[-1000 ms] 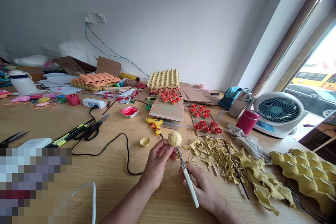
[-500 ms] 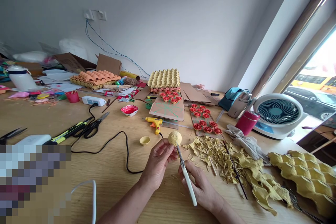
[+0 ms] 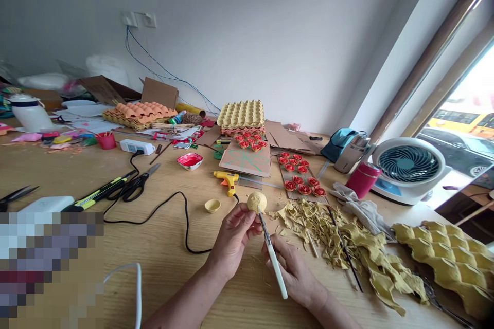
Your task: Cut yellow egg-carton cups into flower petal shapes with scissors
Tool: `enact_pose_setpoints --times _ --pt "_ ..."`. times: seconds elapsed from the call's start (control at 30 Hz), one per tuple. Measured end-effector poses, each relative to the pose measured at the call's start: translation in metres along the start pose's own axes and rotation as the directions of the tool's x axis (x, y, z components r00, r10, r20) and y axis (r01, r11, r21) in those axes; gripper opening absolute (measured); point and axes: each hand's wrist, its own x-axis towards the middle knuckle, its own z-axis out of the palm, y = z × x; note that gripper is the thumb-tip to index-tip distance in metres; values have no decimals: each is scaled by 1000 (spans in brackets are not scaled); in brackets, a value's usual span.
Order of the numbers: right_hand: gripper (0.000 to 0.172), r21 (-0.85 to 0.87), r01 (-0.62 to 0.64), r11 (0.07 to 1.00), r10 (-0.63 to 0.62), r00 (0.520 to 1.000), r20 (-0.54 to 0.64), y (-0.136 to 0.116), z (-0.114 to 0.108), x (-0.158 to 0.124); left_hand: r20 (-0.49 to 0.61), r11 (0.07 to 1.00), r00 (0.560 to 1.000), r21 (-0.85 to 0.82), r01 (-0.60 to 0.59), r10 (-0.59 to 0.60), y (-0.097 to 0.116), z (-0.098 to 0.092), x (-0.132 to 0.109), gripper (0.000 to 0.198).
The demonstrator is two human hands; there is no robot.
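Between its thumb and fingers, my left hand pinches a round yellow egg-carton cup, its domed side up. My right hand is closed round white-handled scissors, whose blades point up and touch the cup's lower edge. Whether the blades are parted I cannot make out. A second small yellow cup stands on the table left of my hands. Beyond them lies a yellow glue gun. Yellow carton scraps are heaped to the right of my right hand.
Red paper roses sit on cardboard at the right, with more on the cardboard by the egg-tray stack. A black cord runs left of my hands. A fan, a yellow egg tray and black scissors lie about.
Both hands stay almost where they were. The white scissors handle has shifted slightly up and left; the blades remain at the cup's edge.
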Motion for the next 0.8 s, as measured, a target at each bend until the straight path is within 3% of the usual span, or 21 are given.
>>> enact_pose_setpoints --times 0.8 --pt "35 26 11 1000 -10 998 -68 -6 3 1 -46 995 997 -73 66 -70 2 5 -1 26"
